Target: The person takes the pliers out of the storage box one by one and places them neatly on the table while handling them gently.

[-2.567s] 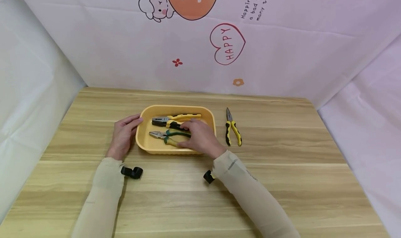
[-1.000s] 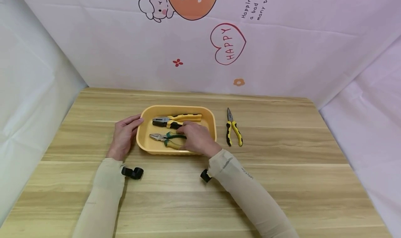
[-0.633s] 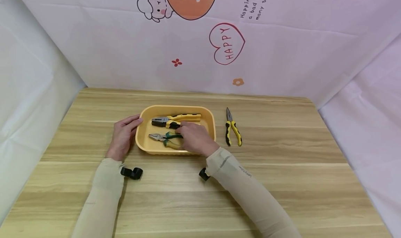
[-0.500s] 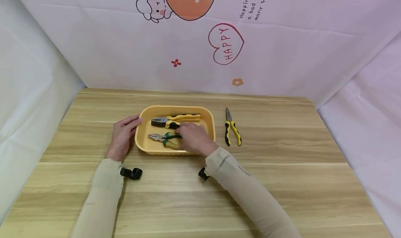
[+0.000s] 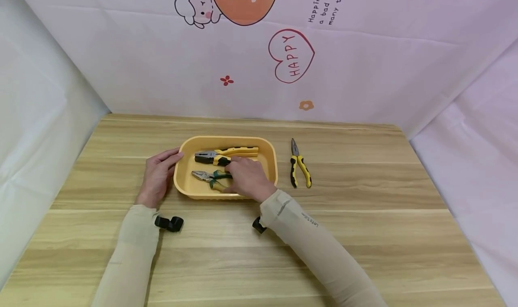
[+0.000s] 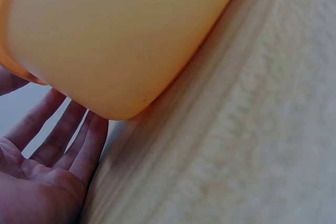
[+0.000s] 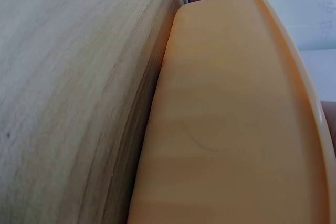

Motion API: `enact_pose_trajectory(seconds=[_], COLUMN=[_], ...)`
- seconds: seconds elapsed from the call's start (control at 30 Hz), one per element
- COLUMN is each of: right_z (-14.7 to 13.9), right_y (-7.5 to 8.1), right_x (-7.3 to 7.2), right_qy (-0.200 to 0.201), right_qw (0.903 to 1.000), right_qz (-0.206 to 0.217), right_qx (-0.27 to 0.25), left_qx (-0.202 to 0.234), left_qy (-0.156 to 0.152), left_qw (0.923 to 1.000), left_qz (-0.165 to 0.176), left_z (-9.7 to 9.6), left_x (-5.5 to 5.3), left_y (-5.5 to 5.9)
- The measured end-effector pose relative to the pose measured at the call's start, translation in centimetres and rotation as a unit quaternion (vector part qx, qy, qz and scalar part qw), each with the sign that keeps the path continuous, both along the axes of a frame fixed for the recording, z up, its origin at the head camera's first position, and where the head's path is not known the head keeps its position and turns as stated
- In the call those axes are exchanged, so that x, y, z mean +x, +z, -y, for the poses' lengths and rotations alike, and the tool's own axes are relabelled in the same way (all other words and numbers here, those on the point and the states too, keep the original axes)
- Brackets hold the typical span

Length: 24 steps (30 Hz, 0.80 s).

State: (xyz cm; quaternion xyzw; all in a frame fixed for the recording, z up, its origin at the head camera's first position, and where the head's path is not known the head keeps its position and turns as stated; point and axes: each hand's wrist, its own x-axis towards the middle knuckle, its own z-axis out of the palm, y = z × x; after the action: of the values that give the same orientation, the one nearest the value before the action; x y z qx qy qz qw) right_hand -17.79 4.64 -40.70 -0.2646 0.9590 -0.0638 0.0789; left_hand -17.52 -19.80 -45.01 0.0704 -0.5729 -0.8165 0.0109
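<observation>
My right hand (image 5: 248,177) reaches into a yellow plastic basket (image 5: 186,188), its fingers and thumb around the handles of green-and-yellow combination pliers (image 5: 202,175). The pliers' metal jaws face left; their handle ends are hidden under the hand. Beyond them lie yellow-and-black pliers (image 5: 238,150) and a black-headed tool (image 5: 205,160) with a yellow-and-black grip, partly covered by my fingers. At the basket's left end, my left hand (image 5: 157,175) rests its thumb at the rim. In the left wrist view, its fairly straight fingers (image 6: 92,145) touch the outer wall.
Yellow-and-black long-nose pliers (image 5: 297,163) lie on the wooden table (image 5: 364,208) right of the basket, tip pointing away. White printed cloth (image 5: 364,73) stands behind the table, with white cloth at both sides. Small black devices (image 5: 170,224) sit at my wrists.
My right hand has shifted slightly left along the green-and-yellow pliers' handles, covering more of them. The pliers and basket have hardly moved, and my left hand stays at the basket's end.
</observation>
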Motion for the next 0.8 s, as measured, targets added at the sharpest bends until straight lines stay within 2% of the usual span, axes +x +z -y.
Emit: enact_pose_trajectory(seconds=[0.3,0.63,0.8], right_z=[-0.04,-0.58,-0.86], right_y=[-0.18,-0.01,0.11], right_x=[0.14,-0.06,-0.28], right_qy=[-0.018,-0.007,-0.008], right_qw=[0.9992,0.9988,0.9975], right_qz=[0.005,-0.008,-0.012], right_qx=[-0.036,-0.047,-0.069], left_qx=[-0.004,0.000,-0.007], left_qy=[0.003,0.007,0.012], left_qw=[1.0000,0.9999,0.9998], left_qz=[0.003,0.011,0.015], left_z=[0.05,-0.16,-0.15], left_x=[-0.05,-0.05,-0.11], left_y=[-0.01,0.16,0.17])
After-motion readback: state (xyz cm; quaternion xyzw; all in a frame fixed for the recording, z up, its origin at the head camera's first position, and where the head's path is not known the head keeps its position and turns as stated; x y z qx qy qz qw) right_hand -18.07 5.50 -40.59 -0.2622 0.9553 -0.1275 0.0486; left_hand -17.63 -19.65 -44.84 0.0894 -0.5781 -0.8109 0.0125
